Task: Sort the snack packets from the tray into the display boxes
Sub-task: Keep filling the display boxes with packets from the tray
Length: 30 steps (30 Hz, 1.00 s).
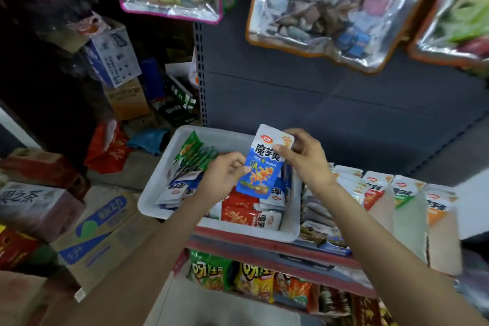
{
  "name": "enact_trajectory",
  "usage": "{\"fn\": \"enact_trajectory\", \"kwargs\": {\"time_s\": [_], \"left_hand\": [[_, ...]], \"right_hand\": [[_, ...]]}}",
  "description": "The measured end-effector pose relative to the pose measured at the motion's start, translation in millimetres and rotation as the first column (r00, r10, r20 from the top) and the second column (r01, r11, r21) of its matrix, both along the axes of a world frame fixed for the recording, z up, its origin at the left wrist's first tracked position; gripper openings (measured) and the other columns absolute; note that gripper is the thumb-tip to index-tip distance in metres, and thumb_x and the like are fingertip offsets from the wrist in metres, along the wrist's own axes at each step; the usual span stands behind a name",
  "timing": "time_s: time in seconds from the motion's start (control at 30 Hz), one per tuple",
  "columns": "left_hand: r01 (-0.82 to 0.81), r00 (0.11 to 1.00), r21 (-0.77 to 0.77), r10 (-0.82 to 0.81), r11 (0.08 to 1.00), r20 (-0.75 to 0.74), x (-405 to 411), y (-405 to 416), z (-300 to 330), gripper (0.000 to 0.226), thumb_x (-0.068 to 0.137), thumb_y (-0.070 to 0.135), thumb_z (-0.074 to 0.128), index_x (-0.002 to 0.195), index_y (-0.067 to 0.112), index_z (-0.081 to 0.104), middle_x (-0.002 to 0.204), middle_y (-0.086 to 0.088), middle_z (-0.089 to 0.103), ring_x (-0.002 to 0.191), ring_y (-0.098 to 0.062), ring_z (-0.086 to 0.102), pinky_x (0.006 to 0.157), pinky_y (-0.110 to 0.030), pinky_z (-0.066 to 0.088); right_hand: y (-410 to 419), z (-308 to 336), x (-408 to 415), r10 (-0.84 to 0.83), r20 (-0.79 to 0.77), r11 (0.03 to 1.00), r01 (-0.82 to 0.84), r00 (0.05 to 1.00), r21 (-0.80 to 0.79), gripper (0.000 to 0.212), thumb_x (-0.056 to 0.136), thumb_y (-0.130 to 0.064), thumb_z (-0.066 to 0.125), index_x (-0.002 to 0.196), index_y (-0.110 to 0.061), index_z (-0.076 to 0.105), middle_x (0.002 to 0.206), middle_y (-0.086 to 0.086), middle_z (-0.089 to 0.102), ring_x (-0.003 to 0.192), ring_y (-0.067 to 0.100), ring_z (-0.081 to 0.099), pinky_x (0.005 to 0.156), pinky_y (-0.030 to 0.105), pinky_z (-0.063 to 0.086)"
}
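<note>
Two hands hold one blue snack packet (260,164) upright above the white tray (158,180). Left hand (225,174): grip clenched on the packet's lower left edge, fingers curled onto it. Right hand (301,156): grip pinches the packet's upper right corner, thumb on the printed face.

Directly below the grips, the tray contains more packets: green packets (195,153) lie to the left of the left grip, blue-and-white packets (177,188) below and left of it, red packets (240,212) beneath the held packet. The tray rests on a shelf with a red front edge (264,249).

To the right of the right grip, display boxes (397,206) hold upright packets in rows, white tops with red, green and orange bands. Below both forearms, a lower shelf carries chip bags (211,270). Cardboard cartons (100,222) stand far left of the left grip.
</note>
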<state>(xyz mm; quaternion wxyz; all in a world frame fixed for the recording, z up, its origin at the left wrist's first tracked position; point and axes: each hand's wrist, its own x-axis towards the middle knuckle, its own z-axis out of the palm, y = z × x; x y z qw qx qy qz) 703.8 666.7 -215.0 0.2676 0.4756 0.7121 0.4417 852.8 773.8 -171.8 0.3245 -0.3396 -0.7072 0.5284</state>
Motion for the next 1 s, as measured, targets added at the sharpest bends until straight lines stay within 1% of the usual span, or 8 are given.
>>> {"fn": "enact_trajectory", "kwargs": {"time_s": [0.17, 0.3, 0.43, 0.5, 0.57, 0.73, 0.83, 1.0], "left_hand": [[0.055, 0.992, 0.053, -0.060, 0.997, 0.109, 58, 30, 9, 0.008, 0.088, 0.006, 0.062, 0.090, 0.013, 0.060, 0.079, 0.001, 0.062, 0.071, -0.005, 0.059, 0.074, -0.034, 0.050], [0.136, 0.990, -0.044, -0.137, 0.990, -0.029, 101, 52, 1, 0.039, 0.089, 0.011, 0.062, 0.126, 0.006, 0.051, 0.118, -0.010, 0.058, 0.103, -0.016, 0.056, 0.091, -0.026, 0.044], [0.180, 0.934, -0.207, -0.232, 0.962, -0.270, 131, 60, -14, 0.064, 0.090, 0.028, 0.061, 0.145, 0.014, 0.031, 0.149, -0.006, 0.029, 0.138, -0.020, 0.027, 0.110, -0.027, 0.025], [0.206, 0.908, -0.306, -0.298, 0.929, -0.295, 140, 60, -23, 0.075, 0.088, 0.035, 0.062, 0.149, 0.021, 0.021, 0.157, 0.000, 0.011, 0.144, -0.017, 0.013, 0.115, -0.031, 0.019], [0.221, 0.907, -0.359, -0.326, 0.907, -0.265, 147, 58, -27, 0.080, 0.088, 0.038, 0.062, 0.150, 0.022, 0.016, 0.158, 0.005, 0.000, 0.145, -0.015, 0.008, 0.116, -0.032, 0.018], [0.180, 0.933, -0.345, -0.271, 0.921, -0.238, 155, 56, -27, 0.080, 0.088, 0.035, 0.063, 0.151, 0.017, 0.016, 0.159, 0.002, 0.006, 0.145, -0.013, 0.010, 0.113, -0.024, 0.015], [0.143, 0.946, -0.342, -0.230, 0.929, -0.229, 159, 54, -27, 0.081, 0.087, 0.030, 0.065, 0.151, 0.016, 0.016, 0.158, 0.001, 0.010, 0.144, -0.014, 0.015, 0.115, -0.027, 0.016], [0.112, 0.933, -0.340, -0.217, 0.934, -0.287, 166, 52, -24, 0.077, 0.089, 0.027, 0.063, 0.150, 0.015, 0.017, 0.158, 0.001, 0.013, 0.144, -0.014, 0.017, 0.114, -0.025, 0.016]], "right_hand": [[17, 9, 64, -0.110, 0.002, 0.994, 0.110, 0.994, -0.025, 0.018, 0.088, 0.000, 0.060, 0.082, -0.016, 0.053, 0.082, 0.006, 0.065, 0.071, 0.009, 0.063, 0.060, 0.031, 0.055], [34, 6, 114, -0.277, 0.033, 0.958, 0.273, 0.960, 0.093, 0.017, 0.092, -0.006, 0.056, 0.102, -0.017, 0.049, 0.085, 0.002, 0.060, 0.081, 0.020, 0.058, 0.075, 0.047, 0.050], [47, 2, 152, -0.360, 0.103, 0.916, 0.330, 0.927, 0.227, 0.018, 0.094, -0.008, 0.050, 0.111, -0.013, 0.050, 0.076, -0.011, 0.053, 0.068, 0.008, 0.050, 0.068, 0.030, 0.038], [50, 2, 167, -0.409, 0.107, 0.885, 0.365, 0.906, 0.290, 0.019, 0.095, -0.005, 0.048, 0.112, -0.010, 0.049, 0.077, -0.014, 0.053, 0.068, -0.001, 0.049, 0.065, 0.022, 0.035], [50, 3, 180, -0.428, 0.115, 0.868, 0.372, 0.896, 0.329, 0.019, 0.095, -0.005, 0.045, 0.114, -0.008, 0.049, 0.082, -0.005, 0.056, 0.069, 0.003, 0.050, 0.056, 0.013, 0.033], [56, -25, 193, -0.308, 0.345, 0.916, 0.177, 0.887, 0.361, 0.017, 0.095, -0.006, 0.046, 0.112, -0.008, 0.048, 0.078, 0.010, 0.060, 0.072, 0.030, 0.055, 0.060, 0.032, 0.035], [53, -44, 189, -0.179, 0.485, 0.944, 0.012, 0.856, 0.328, 0.019, 0.096, -0.009, 0.045, 0.115, -0.010, 0.047, 0.066, 0.004, 0.055, 0.067, 0.028, 0.054, 0.062, 0.035, 0.035], [50, -53, 185, -0.083, 0.549, 0.953, -0.095, 0.832, 0.288, 0.024, 0.098, -0.015, 0.045, 0.122, -0.016, 0.045, 0.090, 0.015, 0.069, 0.085, 0.030, 0.064, 0.076, 0.035, 0.041]]}}
